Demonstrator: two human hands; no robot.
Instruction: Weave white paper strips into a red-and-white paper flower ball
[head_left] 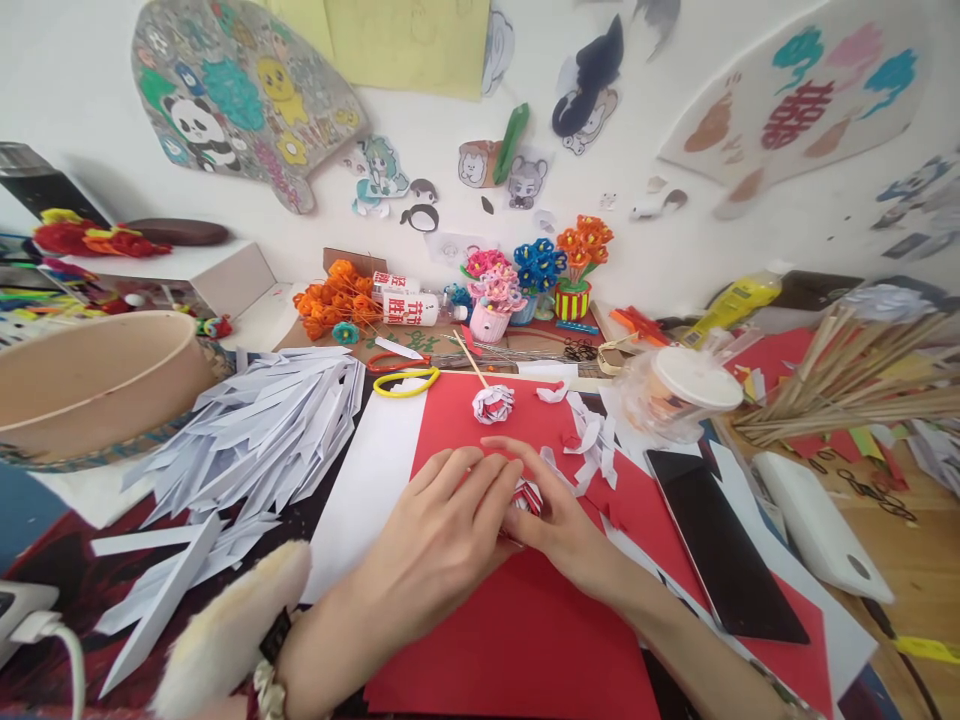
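My left hand and my right hand meet over a red paper sheet, both pinched on a small red-and-white folded paper piece held between the fingertips. Just beyond them, a finished red-and-white paper flower on a wooden stick lies on the same sheet. Loose white paper petals are scattered to the right of the hands.
A large heap of folded white paper strips lies at left beside a round tan box. Yellow scissors, a black tablet, a lidded plastic jar, a bundle of wooden sticks and paper flower pots surround the sheet.
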